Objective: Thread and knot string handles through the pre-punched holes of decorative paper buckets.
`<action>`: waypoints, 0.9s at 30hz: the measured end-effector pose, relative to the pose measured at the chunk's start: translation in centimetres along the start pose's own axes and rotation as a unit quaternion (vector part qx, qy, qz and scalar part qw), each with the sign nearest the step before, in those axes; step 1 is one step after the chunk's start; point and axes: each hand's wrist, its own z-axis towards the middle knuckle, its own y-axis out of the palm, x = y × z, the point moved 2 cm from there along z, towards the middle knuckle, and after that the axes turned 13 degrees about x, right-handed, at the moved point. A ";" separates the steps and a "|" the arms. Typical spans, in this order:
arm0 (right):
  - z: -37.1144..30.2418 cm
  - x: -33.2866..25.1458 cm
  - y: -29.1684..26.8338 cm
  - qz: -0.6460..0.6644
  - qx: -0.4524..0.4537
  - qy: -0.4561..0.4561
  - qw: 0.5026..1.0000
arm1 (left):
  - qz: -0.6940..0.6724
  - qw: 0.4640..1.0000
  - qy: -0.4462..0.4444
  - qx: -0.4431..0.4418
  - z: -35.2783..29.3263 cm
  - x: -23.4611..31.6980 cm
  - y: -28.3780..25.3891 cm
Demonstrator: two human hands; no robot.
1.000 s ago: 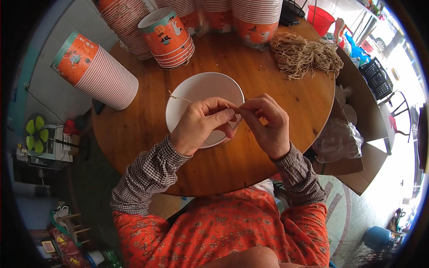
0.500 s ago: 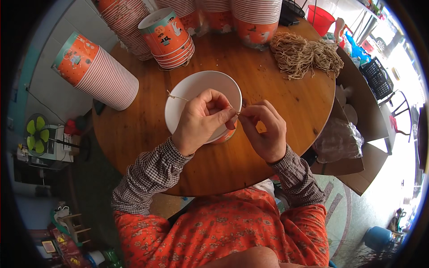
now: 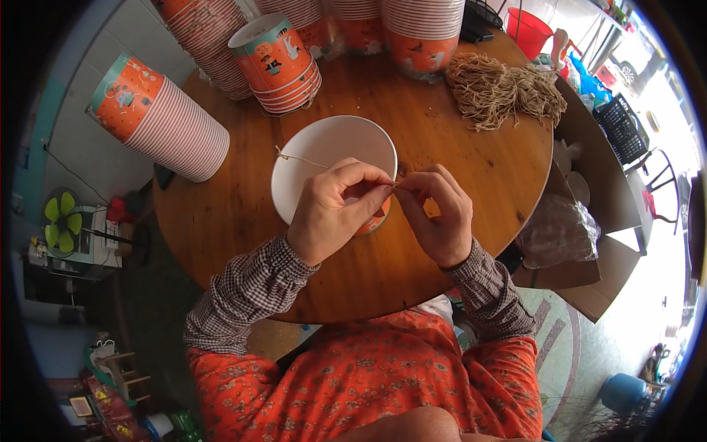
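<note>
A white-lined paper bucket (image 3: 324, 141) with an orange outside stands before me, tilted with its mouth toward me. A thin beige string (image 3: 300, 158) is knotted at its left rim and runs across the mouth to my left hand (image 3: 331, 210). That hand is closed over the bucket, thumb and forefinger pinching the string. At the bucket's right rim, my right hand (image 3: 440, 215) is closed in a pinch on the string too. The two sets of fingertips nearly touch, and they cover most of the string's end there.
A nested stack of striped-edge paper buckets (image 3: 180, 132) lies at the left. Another bucket stack (image 3: 276, 62) with strings stands behind, with more stacks (image 3: 422, 37) at the back. A bundle of beige strings (image 3: 504, 88) lies at the right. An open cardboard box (image 3: 615, 269) adjoins the wooden table (image 3: 471, 158).
My left hand has shifted slightly right, its fingertips closing in toward the right hand's. More of the string across the bucket shows now. The right hand has barely moved.
</note>
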 end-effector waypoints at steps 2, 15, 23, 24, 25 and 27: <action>0.0 0.0 0.0 -0.004 0.000 0.004 1.000 | 0.036 0.998 0.042 0.022 0.0 0.4 0.0; -0.1 0.0 0.7 -0.003 -0.002 0.022 1.000 | 0.044 0.994 0.070 0.072 0.3 0.0 0.1; 0.0 0.1 0.9 0.033 0.002 0.107 0.994 | -0.001 0.999 -0.026 0.028 0.6 -0.2 -0.2; 0.0 0.0 0.9 0.033 0.002 0.107 0.994 | -0.001 0.999 -0.026 0.028 0.7 -0.3 -0.3; 0.0 0.1 1.0 0.047 0.002 0.131 0.990 | -0.037 0.997 -0.073 0.016 0.7 -0.4 -0.2; -0.1 0.2 1.0 0.061 0.001 0.154 0.986 | -0.073 0.990 -0.119 0.005 0.8 -0.7 -0.4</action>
